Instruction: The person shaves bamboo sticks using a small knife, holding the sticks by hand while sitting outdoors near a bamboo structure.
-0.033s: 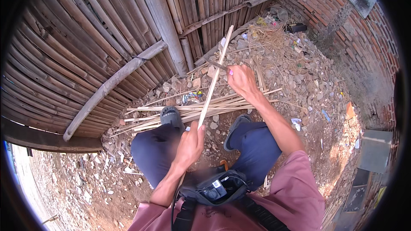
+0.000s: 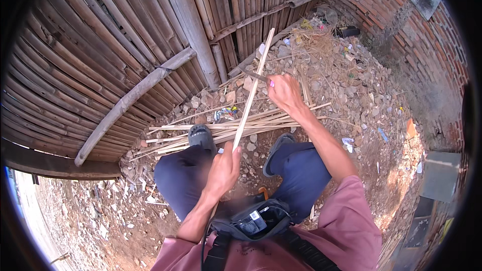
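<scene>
A long pale bamboo strip (image 2: 252, 92) slants up and away in front of me. My left hand (image 2: 224, 170) is closed round its near end, thumb along the strip. My right hand (image 2: 286, 94) grips a knife by its handle, which the fingers mostly hide. The dark knife blade (image 2: 255, 75) points left and crosses the strip near its upper part, seemingly touching it. Below the strip, a loose pile of similar bamboo strips (image 2: 271, 120) lies on the ground between and ahead of my feet.
A bamboo slat wall (image 2: 135, 30) rises ahead and to the left, with a thick post (image 2: 193, 25). A brick wall (image 2: 427, 45) stands at the right. Stony rubble (image 2: 346, 80) with litter covers the ground. An open dark pouch (image 2: 253, 221) sits at my waist.
</scene>
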The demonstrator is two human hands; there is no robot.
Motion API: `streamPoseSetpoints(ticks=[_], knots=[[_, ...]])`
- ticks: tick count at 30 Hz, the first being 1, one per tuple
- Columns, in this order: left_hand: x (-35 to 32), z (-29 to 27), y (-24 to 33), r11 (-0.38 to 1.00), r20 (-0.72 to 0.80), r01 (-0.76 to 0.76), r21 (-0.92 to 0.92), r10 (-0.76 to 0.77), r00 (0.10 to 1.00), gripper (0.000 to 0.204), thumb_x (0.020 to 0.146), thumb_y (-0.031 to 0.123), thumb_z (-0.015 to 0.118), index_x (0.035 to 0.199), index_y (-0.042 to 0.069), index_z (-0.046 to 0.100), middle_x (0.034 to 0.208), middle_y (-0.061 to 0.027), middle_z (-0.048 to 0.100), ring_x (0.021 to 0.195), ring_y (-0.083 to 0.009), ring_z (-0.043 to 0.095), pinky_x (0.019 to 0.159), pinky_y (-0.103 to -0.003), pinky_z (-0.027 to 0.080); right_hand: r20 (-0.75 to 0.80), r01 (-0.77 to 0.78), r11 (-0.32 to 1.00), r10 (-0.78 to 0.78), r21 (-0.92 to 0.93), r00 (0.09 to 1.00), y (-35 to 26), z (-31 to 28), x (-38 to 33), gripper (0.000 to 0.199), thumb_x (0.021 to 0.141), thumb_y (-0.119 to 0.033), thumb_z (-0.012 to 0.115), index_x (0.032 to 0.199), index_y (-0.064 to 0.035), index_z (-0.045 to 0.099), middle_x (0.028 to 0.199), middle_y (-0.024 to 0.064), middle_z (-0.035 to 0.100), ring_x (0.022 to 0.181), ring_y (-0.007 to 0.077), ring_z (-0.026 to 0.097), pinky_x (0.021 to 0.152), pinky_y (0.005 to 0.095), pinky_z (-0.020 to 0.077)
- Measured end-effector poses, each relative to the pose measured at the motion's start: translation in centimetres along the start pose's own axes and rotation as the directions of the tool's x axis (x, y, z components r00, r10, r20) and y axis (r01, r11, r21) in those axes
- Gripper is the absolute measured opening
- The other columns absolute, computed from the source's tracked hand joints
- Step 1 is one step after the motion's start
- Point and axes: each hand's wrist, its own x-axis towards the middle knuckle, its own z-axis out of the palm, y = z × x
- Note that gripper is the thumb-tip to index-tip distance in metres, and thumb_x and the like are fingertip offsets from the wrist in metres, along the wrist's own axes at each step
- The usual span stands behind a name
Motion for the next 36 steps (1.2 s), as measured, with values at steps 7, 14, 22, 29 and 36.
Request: streamPoseSetpoints(ticks=[7, 14, 22, 29, 36], knots=[[-0.4, 0.0, 0.0, 0.999, 0.051, 0.021, 0.045, -0.023, 0.998, 0.024, 0.112, 0.023, 0.049, 0.108, -0.001, 0.050, 0.065, -0.0310, 0.061, 0.066, -0.0556, 0.063, 0.055, -0.061, 0.045, -0.012, -0.029, 1.000, 0.029, -0.011, 1.000, 3.7, 0.1, 1.2, 0.022, 0.085, -0.010, 0.055, 0.076, -0.0024, 0.073, 0.064, 0.0254, 0.066, 0.055, 0.0422, 0.066, 0.055, 0.0529, 0.0522], [-1.5, -0.5, 0.0, 0.998, 0.135, -0.006, 0.056, -0.001, 0.991, 0.028, 0.113, 0.027, 0.048, 0.116, -0.001, 0.051, 0.068, -0.0313, 0.063, 0.069, -0.0559, 0.064, 0.060, -0.063, 0.046, -0.085, -0.204, 0.978, 0.200, -0.046, 0.976, 7.5, -1.5, 1.4, 0.024, 0.087, -0.009, 0.055, 0.087, 0.0027, 0.076, 0.073, 0.0303, 0.069, 0.065, 0.0451, 0.071, 0.065, 0.0542, 0.0559], [-1.3, -1.1, -0.1, 0.996, 0.201, 0.064, 0.062, -0.075, 0.977, 0.034, 0.113, 0.034, 0.048, 0.112, 0.000, 0.049, 0.069, -0.0284, 0.065, 0.073, -0.0549, 0.066, 0.064, -0.061, 0.048, -0.230, -0.196, 0.942, 0.261, 0.271, 0.938, 12.6, -0.5, 0.4, 0.028, 0.094, -0.017, 0.058, 0.096, -0.0011, 0.080, 0.083, 0.0197, 0.076, 0.074, 0.0346, 0.074, 0.071, 0.0492, 0.0558], [-0.5, -2.6, 1.5, 0.984, 0.184, 0.042, 0.171, -0.074, 0.980, 0.034, 0.111, 0.034, 0.054, 0.107, 0.001, 0.046, 0.070, -0.0268, 0.064, 0.075, -0.0536, 0.065, 0.067, -0.058, 0.048, 0.396, -0.429, 0.352, 0.164, 0.832, 0.903, 3.7, -3.0, -0.6, 0.031, 0.105, -0.032, 0.055, 0.111, -0.0045, 0.070, 0.067, -0.0075, 0.042, 0.051, 0.0032, 0.032, 0.046, 0.0238, 0.0248], [0.3, -4.4, 4.8, 0.942, 0.212, -0.011, 0.334, -0.064, 0.975, 0.032, 0.110, 0.033, 0.054, 0.109, 0.001, 0.045, 0.073, -0.0285, 0.064, 0.079, -0.0539, 0.065, 0.070, -0.060, 0.047, 0.346, -0.361, 0.176, 0.109, 0.916, 0.932, 0.4, -4.1, -0.9, 0.027, 0.107, -0.038, 0.062, 0.107, -0.0122, 0.058, 0.077, -0.0070, 0.053, 0.051, -0.0004, 0.033, 0.046, 0.0211, 0.0233]])
